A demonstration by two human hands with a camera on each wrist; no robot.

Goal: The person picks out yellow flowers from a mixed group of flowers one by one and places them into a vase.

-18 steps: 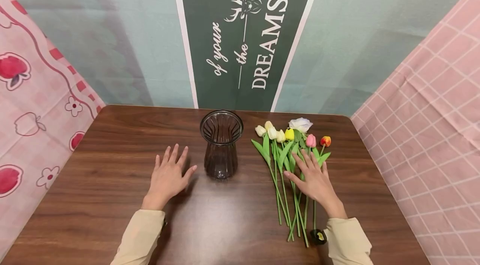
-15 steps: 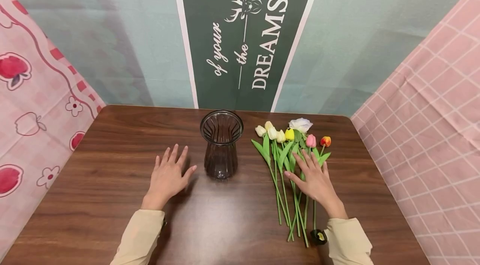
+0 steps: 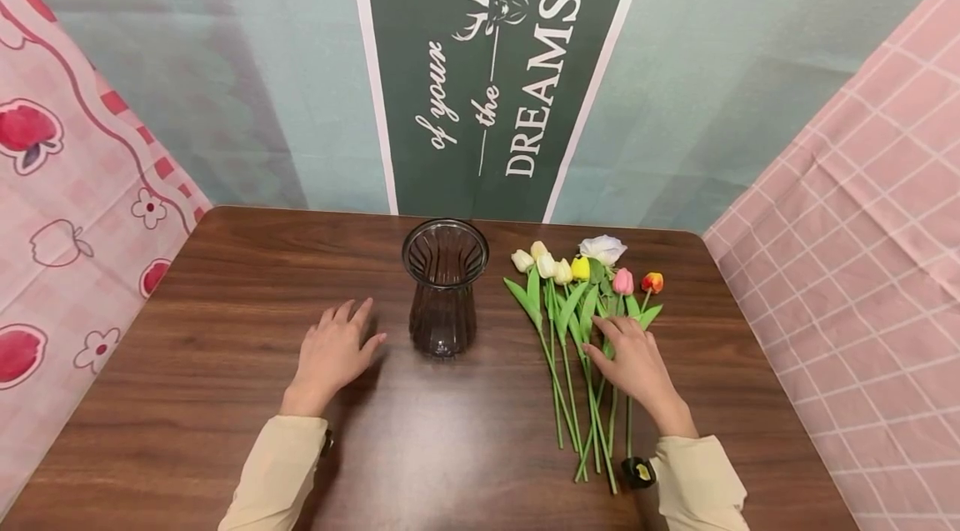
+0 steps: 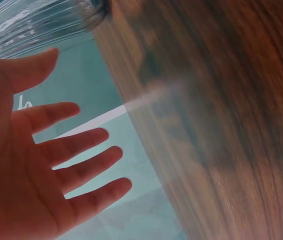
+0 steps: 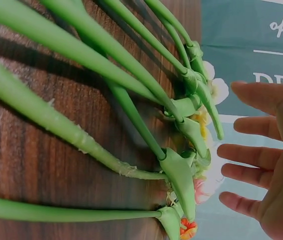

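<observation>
One ribbed glass vase point(image 3: 444, 288) is standing upright mid-table point(image 3: 225, 298). At its nine o'clock the left hand point(image 3: 330, 356) is hovering, fingers spread, holding nothing. At its three o'clock seven tulips point(image 3: 581, 323) are lying, the right hand point(image 3: 633, 364) hovering above their stems, fingers apart.

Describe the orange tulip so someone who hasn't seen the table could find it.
On the brown table, right of the glass vase, lies a bunch of tulips. The orange tulip is the bloom at its far right edge, beside the pink one, and the only orange-red head.
</observation>
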